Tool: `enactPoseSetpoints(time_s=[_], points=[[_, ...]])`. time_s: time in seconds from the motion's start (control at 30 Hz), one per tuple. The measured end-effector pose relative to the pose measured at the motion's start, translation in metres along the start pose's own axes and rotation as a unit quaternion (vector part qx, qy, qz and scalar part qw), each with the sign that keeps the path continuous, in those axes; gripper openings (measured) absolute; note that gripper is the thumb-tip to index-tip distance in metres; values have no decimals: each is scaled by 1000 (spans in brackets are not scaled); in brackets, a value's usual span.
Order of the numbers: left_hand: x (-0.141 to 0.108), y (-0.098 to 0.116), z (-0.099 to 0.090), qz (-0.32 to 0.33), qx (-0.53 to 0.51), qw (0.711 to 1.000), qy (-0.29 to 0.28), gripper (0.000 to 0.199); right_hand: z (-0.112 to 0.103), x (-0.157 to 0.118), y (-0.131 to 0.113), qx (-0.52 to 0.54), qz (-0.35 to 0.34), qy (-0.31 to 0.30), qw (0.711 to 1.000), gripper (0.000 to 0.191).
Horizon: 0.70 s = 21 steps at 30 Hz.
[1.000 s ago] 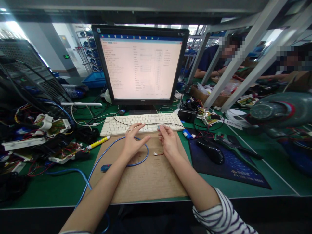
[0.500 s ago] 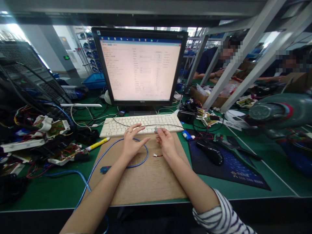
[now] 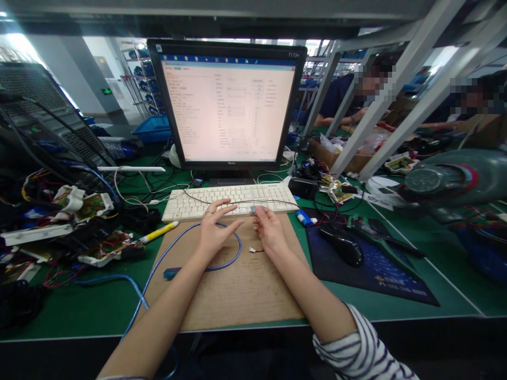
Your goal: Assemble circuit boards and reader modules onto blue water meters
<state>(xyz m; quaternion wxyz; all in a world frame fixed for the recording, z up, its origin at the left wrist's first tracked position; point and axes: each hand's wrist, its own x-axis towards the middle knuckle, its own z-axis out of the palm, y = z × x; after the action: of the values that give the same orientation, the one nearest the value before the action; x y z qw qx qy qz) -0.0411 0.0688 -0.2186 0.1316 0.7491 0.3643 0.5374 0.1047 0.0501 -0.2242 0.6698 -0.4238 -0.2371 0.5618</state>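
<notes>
Small grey-blue piece (image 3: 252, 210): pinched in the right hand's (image 3: 271, 232) fingertips, raised near the keyboard's (image 3: 190, 205) front edge
White plug (image 3: 252, 249): on a red lead beside that hand, over the cardboard (image 3: 237, 301)
Left hand (image 3: 212, 235): fingers spread, gripping nothing, above the blue cable's (image 3: 240, 248) loop
Monitor (image 3: 232, 165): lit, behind the keyboard

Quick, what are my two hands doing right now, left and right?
Left hand: open, thumb and fingers apart, holding nothing visible.
Right hand: closed, fingertips pinching a small pale-blue piece.
</notes>
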Motion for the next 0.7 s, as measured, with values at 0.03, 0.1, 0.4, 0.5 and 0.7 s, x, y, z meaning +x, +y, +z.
enactPoseSetpoints(time_s=[0.03,0.1,0.4,0.5,0.7], points=[[0,-1,0,2,-1,1000,0,30,0,0,0,3,2,0,1000,39],[0,-2,0,2,-4,1000,-3,30,-1,0,0,2,3,1,1000,39],[1,3,-1,-50,-44,998,-19,39,-2,1,1,-1,-3,0,1000,35],[1,5,-1,-113,-84,990,-26,32,-2,2,1,-3,-20,-2,1000,35],[0,6,2,-208,-162,964,-32,22,-2,3,1,-21,-18,10,1000,36]])
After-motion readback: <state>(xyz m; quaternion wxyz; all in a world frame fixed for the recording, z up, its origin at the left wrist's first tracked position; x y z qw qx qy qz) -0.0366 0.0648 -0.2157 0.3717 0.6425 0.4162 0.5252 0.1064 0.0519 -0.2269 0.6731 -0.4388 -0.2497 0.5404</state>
